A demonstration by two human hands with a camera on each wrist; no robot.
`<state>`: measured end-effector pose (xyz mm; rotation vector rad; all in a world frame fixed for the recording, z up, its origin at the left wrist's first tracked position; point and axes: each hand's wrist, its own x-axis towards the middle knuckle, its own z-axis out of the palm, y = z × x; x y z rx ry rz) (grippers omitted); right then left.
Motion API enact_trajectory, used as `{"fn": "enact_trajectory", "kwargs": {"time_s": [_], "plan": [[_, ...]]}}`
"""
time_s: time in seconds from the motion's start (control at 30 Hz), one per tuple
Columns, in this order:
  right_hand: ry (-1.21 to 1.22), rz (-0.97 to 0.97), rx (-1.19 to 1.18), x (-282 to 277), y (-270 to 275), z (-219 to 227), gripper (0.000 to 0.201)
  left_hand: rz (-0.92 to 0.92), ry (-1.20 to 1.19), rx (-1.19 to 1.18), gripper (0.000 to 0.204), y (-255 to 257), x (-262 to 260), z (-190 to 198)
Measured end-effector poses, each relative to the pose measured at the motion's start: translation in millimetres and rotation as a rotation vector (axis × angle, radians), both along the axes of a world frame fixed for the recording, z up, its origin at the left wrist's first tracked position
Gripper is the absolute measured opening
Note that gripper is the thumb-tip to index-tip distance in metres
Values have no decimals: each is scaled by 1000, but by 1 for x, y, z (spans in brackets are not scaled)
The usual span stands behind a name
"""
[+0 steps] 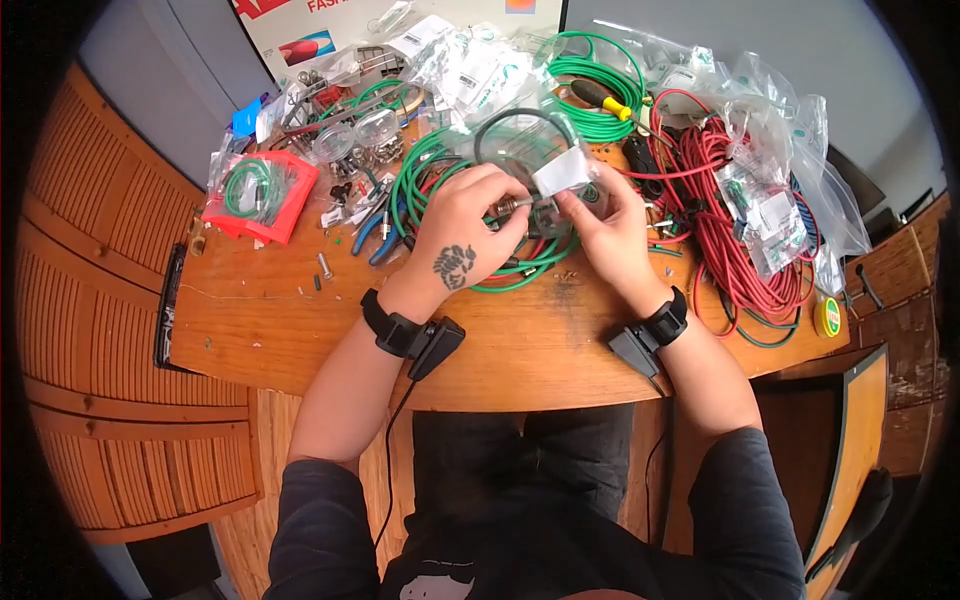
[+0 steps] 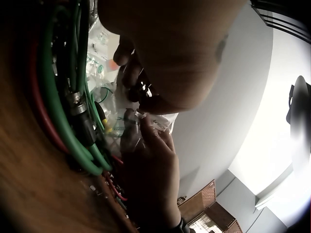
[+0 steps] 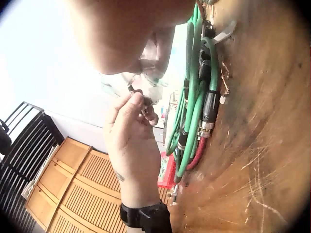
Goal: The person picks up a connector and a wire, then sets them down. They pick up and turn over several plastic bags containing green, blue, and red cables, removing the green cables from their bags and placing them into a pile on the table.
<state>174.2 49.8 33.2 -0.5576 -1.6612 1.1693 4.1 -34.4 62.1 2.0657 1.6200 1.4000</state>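
In the head view, my left hand (image 1: pixel 465 225) pinches a small metal cable connector (image 1: pixel 508 206) between thumb and fingers. My right hand (image 1: pixel 610 225) grips a clear plastic bag (image 1: pixel 540 145) by its edge, its thumb close to the white label (image 1: pixel 562 173). A dark cable loop (image 1: pixel 522 112) shows at the bag. Both hands meet over a coil of green cable (image 1: pixel 410 180). The right wrist view shows the left hand (image 3: pixel 133 131) with the connector at its fingertips. In the left wrist view, the right hand (image 2: pixel 153 179) holds the bag near the left fingers.
Red cable (image 1: pixel 745 240) lies coiled on the right, with a yellow-handled screwdriver (image 1: pixel 600 100) nearby. Another green coil (image 1: pixel 610 115) is at the back. A red bin (image 1: pixel 295 180), pliers (image 1: pixel 380 235) and small parts occupy the left. A yellow tin (image 1: pixel 827 317) stands by the right edge.
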Motion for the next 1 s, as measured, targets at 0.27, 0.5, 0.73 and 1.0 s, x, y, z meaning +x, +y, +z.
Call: {"fn": "enact_trajectory", "kwargs": {"time_s": [0.27, 0.5, 0.73, 1.0], "plan": [[331, 78, -343, 11, 11, 16, 27, 296, 383, 200, 12, 0, -13, 2], [251, 145, -296, 6, 4, 16, 28, 51, 377, 100, 13, -6, -3, 7], [115, 192, -257, 7, 7, 0, 37, 105, 338, 92, 22, -6, 12, 1], [122, 405, -437, 8, -2, 7, 52, 156, 206, 354, 21, 1, 10, 2]]}}
